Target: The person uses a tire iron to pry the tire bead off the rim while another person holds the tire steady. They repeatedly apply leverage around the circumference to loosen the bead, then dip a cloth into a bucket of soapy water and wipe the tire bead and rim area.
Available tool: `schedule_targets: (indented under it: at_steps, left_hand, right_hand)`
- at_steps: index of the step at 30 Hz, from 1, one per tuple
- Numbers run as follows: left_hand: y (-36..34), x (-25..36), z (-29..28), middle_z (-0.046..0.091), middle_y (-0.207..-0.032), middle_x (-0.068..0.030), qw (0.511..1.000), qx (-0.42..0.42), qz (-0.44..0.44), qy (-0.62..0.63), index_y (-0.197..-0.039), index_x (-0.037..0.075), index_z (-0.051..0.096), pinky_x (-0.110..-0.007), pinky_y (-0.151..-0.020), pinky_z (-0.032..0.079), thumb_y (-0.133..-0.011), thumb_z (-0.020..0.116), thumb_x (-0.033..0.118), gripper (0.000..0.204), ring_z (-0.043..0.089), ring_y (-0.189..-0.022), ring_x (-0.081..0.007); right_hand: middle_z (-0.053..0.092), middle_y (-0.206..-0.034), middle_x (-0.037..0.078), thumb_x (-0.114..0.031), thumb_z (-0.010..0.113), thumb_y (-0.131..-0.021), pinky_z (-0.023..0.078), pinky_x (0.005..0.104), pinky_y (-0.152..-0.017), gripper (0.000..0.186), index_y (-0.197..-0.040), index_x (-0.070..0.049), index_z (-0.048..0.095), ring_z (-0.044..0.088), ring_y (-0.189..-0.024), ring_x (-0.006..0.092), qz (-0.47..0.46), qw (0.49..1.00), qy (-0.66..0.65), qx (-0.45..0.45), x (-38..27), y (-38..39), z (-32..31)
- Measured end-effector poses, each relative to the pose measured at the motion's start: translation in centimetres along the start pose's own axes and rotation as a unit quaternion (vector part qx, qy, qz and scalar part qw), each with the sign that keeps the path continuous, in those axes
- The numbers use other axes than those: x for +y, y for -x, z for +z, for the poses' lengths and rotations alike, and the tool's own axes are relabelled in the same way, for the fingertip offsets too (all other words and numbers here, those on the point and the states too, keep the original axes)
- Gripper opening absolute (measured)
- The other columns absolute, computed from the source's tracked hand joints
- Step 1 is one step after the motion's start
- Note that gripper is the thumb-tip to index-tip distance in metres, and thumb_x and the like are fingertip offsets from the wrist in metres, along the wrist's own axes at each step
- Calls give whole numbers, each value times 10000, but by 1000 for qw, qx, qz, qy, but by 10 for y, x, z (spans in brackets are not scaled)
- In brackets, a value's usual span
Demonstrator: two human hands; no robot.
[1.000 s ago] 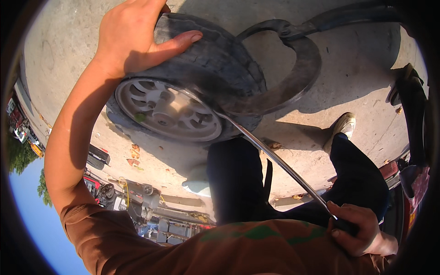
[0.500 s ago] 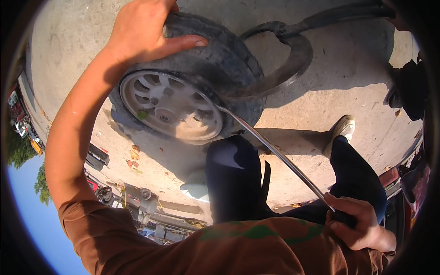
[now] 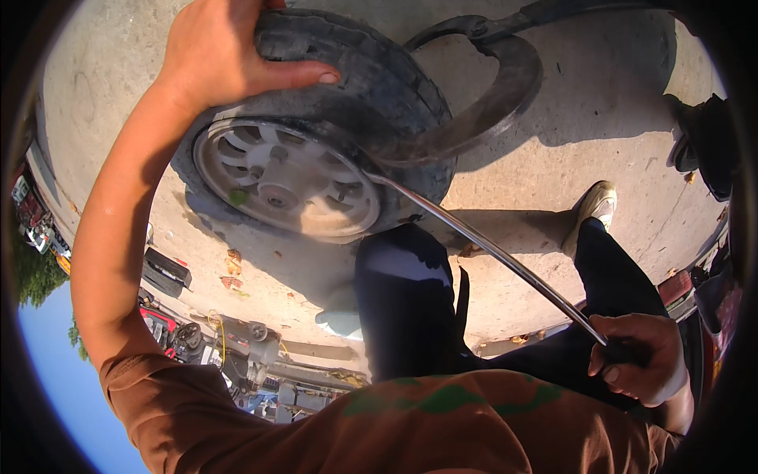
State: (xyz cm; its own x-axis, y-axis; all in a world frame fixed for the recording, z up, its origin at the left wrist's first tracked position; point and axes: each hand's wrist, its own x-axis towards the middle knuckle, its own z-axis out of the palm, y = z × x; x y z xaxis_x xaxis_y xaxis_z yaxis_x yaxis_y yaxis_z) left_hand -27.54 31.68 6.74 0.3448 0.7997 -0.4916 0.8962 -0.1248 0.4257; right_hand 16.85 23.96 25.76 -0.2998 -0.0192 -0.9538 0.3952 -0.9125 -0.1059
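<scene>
My left hand (image 3: 229, 59) grips the top of a black tire (image 3: 343, 47), its thumb lying across the sidewall and its other fingers mostly hidden over the tread. The tire has a dusty silver spoked rim (image 3: 308, 209) and lies tilted toward me. A large curved dark steel tool (image 3: 505, 103) rests on the tire's sidewall, its long arm running off to the top right. My right hand (image 3: 636, 355) is closed on the dark handle of a shiny metal bar (image 3: 505, 265), whose far tip meets the rim's upper right edge.
Concrete ground (image 3: 110, 71) carries dry leaves (image 3: 233, 268). My dark-trousered knee (image 3: 403, 308) is beside the tire, my light shoe (image 3: 596, 209) to the right. Another person's dark leg (image 3: 703, 142) is at the right edge. Machinery and mixed equipment (image 3: 260, 363) stand at the lower left.
My right hand and the bar's handle have moved rightward and slightly up. My left hand sits a little left of where it was. The other person's dark leg at the right has shifted.
</scene>
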Motion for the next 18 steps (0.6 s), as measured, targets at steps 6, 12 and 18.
schedule_targets:
  at_steps: [6, 12, 18]
  left_hand:
    - [-4, 3, -1, 670, -952, -219, 999, 3, 39, -31, -1150, -77, 559, -405, -775, 574, -545, 917, 619, 989, 680, -847, -351]
    - [-1, 14, -4, 666, -921, -236, 999, 6, 22, -47, -1103, -87, 585, -405, -763, 569, -551, 907, 626, 957, 676, -814, -355]
    - [7, 31, -11, 672, -933, -233, 996, 9, 2, -90, -1106, -80, 590, -410, -764, 565, -546, 902, 659, 979, 679, -828, -362]
  right_hand:
    - [718, -856, 166, 91, 708, -758, 551, 256, -719, 530, -1282, 108, 633, 712, -782, 166, -58, 992, 109, -2, -7, 1, 8]
    - [691, -866, 170, 21, 687, -768, 515, 285, -654, 568, -1332, 49, 624, 661, -701, 174, -37, 984, 171, 18, -23, 15, 32]
    - [685, -864, 158, 30, 662, -786, 508, 276, -655, 589, -1371, 43, 599, 652, -722, 163, -39, 979, 198, 17, -35, 21, 49]
